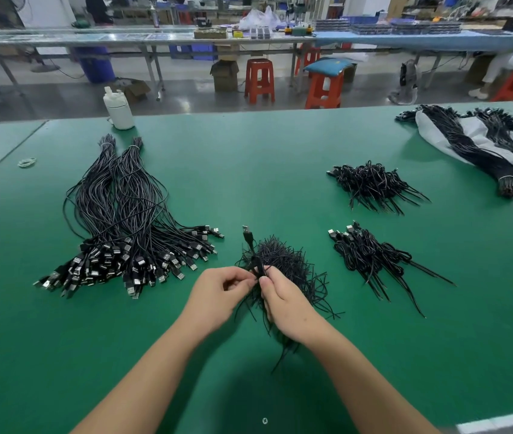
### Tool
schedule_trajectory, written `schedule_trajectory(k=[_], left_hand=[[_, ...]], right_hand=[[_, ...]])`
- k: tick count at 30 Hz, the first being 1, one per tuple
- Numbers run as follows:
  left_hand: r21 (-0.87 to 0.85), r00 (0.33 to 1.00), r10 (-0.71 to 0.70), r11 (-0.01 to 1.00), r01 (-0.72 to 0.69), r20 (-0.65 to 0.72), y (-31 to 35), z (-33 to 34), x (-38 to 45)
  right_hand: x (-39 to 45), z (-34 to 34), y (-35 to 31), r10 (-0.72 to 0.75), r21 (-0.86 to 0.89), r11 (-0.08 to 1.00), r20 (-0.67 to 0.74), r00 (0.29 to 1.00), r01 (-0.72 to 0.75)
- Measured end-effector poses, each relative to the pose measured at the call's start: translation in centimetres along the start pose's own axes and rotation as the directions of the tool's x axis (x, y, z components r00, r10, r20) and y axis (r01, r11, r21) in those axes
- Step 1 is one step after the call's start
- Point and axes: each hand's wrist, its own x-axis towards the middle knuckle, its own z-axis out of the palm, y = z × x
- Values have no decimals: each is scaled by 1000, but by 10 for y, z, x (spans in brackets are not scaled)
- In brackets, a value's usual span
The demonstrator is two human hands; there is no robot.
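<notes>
One black cable (250, 243) sits pinched at its folded middle between our left hand (217, 296) and right hand (283, 305), just above the pile of ties (292, 261) on the bench (249, 170). We judge it light, limp and springy; hold the fold, not the plug (246, 229).

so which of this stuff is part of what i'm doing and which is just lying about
In the job: left hand and right hand, both pinching the usb cable; tie pile beneath; straight cable bundles; far coiled pile; near coiled pile.
Lying about: white bottle; rubber bands; bagged bundles; red stool.
</notes>
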Motion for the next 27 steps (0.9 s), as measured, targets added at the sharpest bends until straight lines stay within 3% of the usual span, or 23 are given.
schedule_trajectory(k=[1, 3, 4, 6, 7, 9, 12, 14, 16, 18, 20, 22, 24, 27], left_hand=[[46, 1000, 31, 998, -31, -2, 0, 1, -1], [340, 979, 202, 923, -179, -32, 1, 2, -4], [526, 936, 352, 802, -282, -34, 2, 2, -5], [735, 770, 637, 503, -455, 41, 2, 1, -5], [759, 682, 725, 388, -523, 99, 1, 1, -5], [738, 568, 797, 254, -626, 207, 0, 0, -2], [678, 536, 769, 188, -710, 348, -1, -4, 2], [658, 613, 709, 281, -698, 348, 1, -7, 3], [623, 735, 631, 476, -620, 249, 4, -7, 2], [509, 861, 497, 718, -476, 105, 6, -5, 0], [371, 952, 305, 888, -273, -30, 7, -2, 1], [294, 988, 142, 948, -117, -65, 9, 0, 5], [272, 998, 45, 962, -34, -33, 9, -1, 7], [236, 999, -44, 971, 39, 14, 9, -3, 10]], right_hand=[[1, 0, 1, 10, 31, 999, -22, 1000, -10], [2, 0, 1, 30, 77, 997, -71, 997, -25], [3, 0, 1, 43, 90, 995, -86, 995, -36], [4, -1, 1, 73, 99, 993, -79, 994, -65], [5, -1, 1, 93, 117, 989, -63, 994, -85], [5, -2, 0, 141, 208, 968, 0, 990, -138], [2, -5, 0, 160, 255, 949, 128, 979, -188], [1, -6, 2, 154, 219, 956, 182, 971, -193], [0, -8, 2, 135, 130, 978, 194, 972, -162], [0, -7, -1, 85, 21, 996, 177, 981, -90], [-1, -6, -4, 45, -82, 996, 151, 987, -33], [-4, -5, -5, 3, -254, 967, 142, 990, 33], [-6, -6, -5, -71, -471, 872, 149, 986, 134], [-7, -7, -4, -147, -614, 760, 156, 977, 213]])
